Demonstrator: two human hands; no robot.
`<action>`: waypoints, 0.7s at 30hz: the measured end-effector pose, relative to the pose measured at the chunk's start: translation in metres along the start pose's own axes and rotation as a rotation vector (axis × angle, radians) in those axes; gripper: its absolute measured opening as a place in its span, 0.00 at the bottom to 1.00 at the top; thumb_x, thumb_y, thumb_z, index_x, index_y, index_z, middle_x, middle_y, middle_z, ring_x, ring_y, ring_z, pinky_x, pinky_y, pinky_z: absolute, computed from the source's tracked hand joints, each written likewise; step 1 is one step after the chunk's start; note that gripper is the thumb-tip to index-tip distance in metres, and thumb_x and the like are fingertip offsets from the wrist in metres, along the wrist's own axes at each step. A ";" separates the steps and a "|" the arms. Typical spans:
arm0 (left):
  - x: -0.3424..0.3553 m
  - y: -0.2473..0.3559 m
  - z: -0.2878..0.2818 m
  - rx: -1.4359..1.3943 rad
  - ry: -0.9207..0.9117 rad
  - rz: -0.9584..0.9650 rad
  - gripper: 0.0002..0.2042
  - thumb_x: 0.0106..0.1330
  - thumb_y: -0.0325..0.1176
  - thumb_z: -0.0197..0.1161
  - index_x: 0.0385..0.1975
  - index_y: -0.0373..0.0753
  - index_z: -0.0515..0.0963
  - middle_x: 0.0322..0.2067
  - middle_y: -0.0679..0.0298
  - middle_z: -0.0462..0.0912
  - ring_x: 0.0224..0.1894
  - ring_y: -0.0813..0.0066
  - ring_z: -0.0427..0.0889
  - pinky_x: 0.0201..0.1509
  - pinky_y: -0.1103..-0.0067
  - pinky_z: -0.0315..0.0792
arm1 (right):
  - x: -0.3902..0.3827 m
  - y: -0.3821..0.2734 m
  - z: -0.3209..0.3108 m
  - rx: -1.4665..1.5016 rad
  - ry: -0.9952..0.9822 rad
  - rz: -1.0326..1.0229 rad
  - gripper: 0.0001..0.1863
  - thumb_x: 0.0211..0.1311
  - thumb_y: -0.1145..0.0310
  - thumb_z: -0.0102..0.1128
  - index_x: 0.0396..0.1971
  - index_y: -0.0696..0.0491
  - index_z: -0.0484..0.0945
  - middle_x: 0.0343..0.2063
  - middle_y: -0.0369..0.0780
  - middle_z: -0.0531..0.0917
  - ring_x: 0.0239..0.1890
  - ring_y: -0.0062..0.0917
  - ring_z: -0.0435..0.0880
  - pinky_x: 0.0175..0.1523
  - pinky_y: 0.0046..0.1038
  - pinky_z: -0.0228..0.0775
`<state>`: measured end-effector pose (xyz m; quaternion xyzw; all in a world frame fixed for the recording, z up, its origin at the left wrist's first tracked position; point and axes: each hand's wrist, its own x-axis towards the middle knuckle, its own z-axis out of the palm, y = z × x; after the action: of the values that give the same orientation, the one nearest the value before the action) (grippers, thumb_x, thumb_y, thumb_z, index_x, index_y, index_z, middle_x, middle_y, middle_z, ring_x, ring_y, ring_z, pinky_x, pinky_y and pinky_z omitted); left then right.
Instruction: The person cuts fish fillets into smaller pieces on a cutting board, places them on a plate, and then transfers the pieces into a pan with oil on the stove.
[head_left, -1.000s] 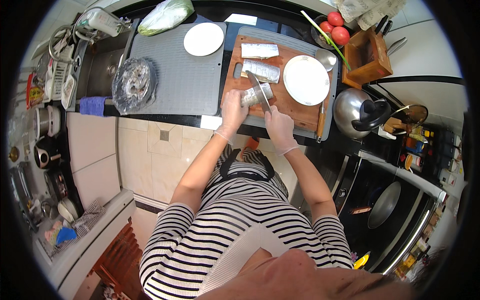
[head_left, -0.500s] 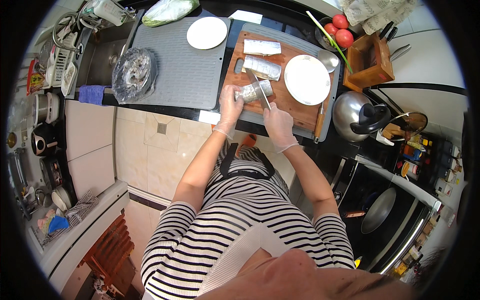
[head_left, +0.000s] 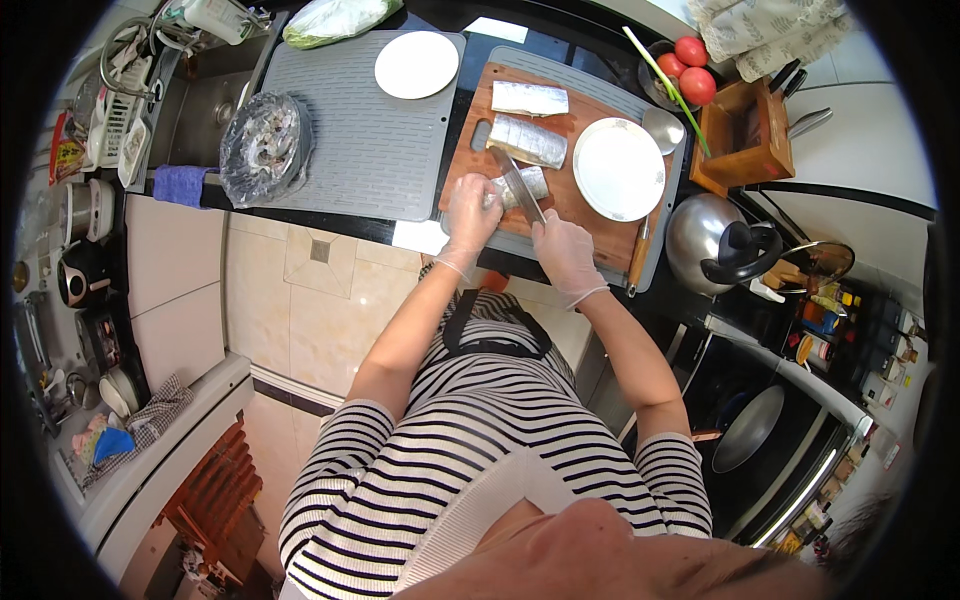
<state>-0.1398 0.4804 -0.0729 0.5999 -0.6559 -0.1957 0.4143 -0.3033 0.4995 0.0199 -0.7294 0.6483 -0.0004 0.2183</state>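
Note:
My left hand (head_left: 472, 212), in a clear plastic glove, is closed on a silvery piece of fish (head_left: 532, 184) near the front left of the wooden cutting board (head_left: 590, 234). In my gloved right hand (head_left: 566, 250) is the handle of a kitchen knife (head_left: 521, 190), its blade lying across that piece close to my left fingers. Two more silver fish pieces (head_left: 530, 98) lie farther back on the board. To their right sits a white plate (head_left: 619, 170), with a wooden-handled tool (head_left: 638, 256) beside it at the board's right edge.
Left of the board lies a grey mat (head_left: 365, 140) carrying a white plate (head_left: 417, 65) and a plastic-lined bowl (head_left: 266, 150) of scraps. A steel kettle (head_left: 702, 240), a knife block (head_left: 745, 130) and a bowl of tomatoes (head_left: 697, 86) stand to the right. The sink (head_left: 195, 120) is far left.
My left hand has shifted slightly right along the fish, covering more of it. The knife blade has turned a little and still crosses the piece. The whole view has shifted slightly.

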 end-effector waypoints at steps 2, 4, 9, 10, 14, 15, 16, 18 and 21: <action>-0.004 -0.001 0.004 -0.016 0.030 0.003 0.12 0.47 0.21 0.65 0.30 0.39 0.70 0.35 0.58 0.75 0.41 0.55 0.73 0.45 0.67 0.68 | 0.004 -0.001 0.001 0.008 -0.018 -0.008 0.13 0.64 0.61 0.51 0.32 0.57 0.73 0.19 0.49 0.81 0.24 0.45 0.83 0.32 0.44 0.75; -0.005 -0.003 0.007 -0.012 0.043 0.008 0.12 0.46 0.21 0.64 0.29 0.39 0.70 0.34 0.57 0.75 0.41 0.54 0.73 0.45 0.66 0.67 | 0.009 -0.004 0.005 0.004 -0.029 -0.011 0.13 0.64 0.61 0.51 0.32 0.57 0.73 0.19 0.49 0.82 0.24 0.45 0.83 0.33 0.45 0.75; -0.006 -0.004 0.009 -0.036 0.068 0.012 0.12 0.45 0.20 0.64 0.28 0.39 0.70 0.33 0.57 0.74 0.41 0.53 0.73 0.45 0.65 0.67 | 0.019 -0.008 0.010 -0.031 -0.044 0.000 0.13 0.64 0.60 0.52 0.31 0.56 0.72 0.19 0.48 0.82 0.24 0.45 0.83 0.33 0.45 0.75; -0.005 -0.003 0.009 -0.030 0.075 0.012 0.12 0.44 0.20 0.64 0.28 0.39 0.70 0.33 0.57 0.74 0.40 0.53 0.73 0.45 0.65 0.67 | 0.020 -0.008 0.009 -0.028 -0.028 -0.027 0.13 0.64 0.60 0.52 0.30 0.56 0.72 0.19 0.48 0.82 0.24 0.45 0.83 0.33 0.45 0.75; -0.004 -0.002 0.008 -0.033 0.102 0.018 0.12 0.42 0.18 0.63 0.26 0.38 0.70 0.33 0.57 0.74 0.39 0.53 0.73 0.43 0.65 0.68 | 0.017 -0.004 0.007 -0.061 -0.045 -0.037 0.13 0.64 0.60 0.53 0.30 0.56 0.72 0.18 0.48 0.81 0.24 0.45 0.83 0.31 0.44 0.75; -0.004 -0.003 0.009 -0.040 0.098 0.008 0.12 0.42 0.18 0.63 0.26 0.38 0.70 0.33 0.57 0.74 0.39 0.53 0.74 0.43 0.65 0.68 | 0.017 -0.004 0.008 -0.068 -0.041 -0.041 0.13 0.64 0.60 0.53 0.30 0.56 0.72 0.18 0.48 0.81 0.24 0.44 0.83 0.31 0.44 0.75; -0.004 -0.003 0.008 -0.046 0.093 -0.002 0.12 0.42 0.18 0.63 0.26 0.38 0.70 0.33 0.57 0.74 0.39 0.53 0.74 0.43 0.65 0.69 | 0.019 -0.006 0.011 -0.052 -0.041 -0.026 0.14 0.64 0.60 0.53 0.30 0.56 0.72 0.18 0.48 0.81 0.23 0.45 0.83 0.31 0.44 0.75; -0.006 -0.004 0.008 -0.043 0.085 -0.011 0.12 0.42 0.18 0.63 0.25 0.38 0.70 0.33 0.57 0.75 0.40 0.53 0.74 0.43 0.65 0.69 | 0.025 -0.013 0.022 -0.028 -0.028 0.012 0.14 0.64 0.59 0.53 0.30 0.57 0.73 0.17 0.48 0.81 0.23 0.45 0.83 0.31 0.44 0.75; -0.005 -0.005 0.009 -0.046 0.101 0.013 0.12 0.41 0.18 0.63 0.25 0.38 0.70 0.33 0.57 0.75 0.39 0.53 0.74 0.42 0.65 0.69 | 0.042 -0.016 0.032 0.018 0.082 -0.059 0.14 0.64 0.59 0.53 0.29 0.57 0.73 0.17 0.48 0.81 0.22 0.45 0.83 0.30 0.44 0.75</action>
<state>-0.1445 0.4818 -0.0836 0.5951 -0.6334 -0.1774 0.4617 -0.2722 0.4715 -0.0156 -0.7456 0.6349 -0.0425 0.1978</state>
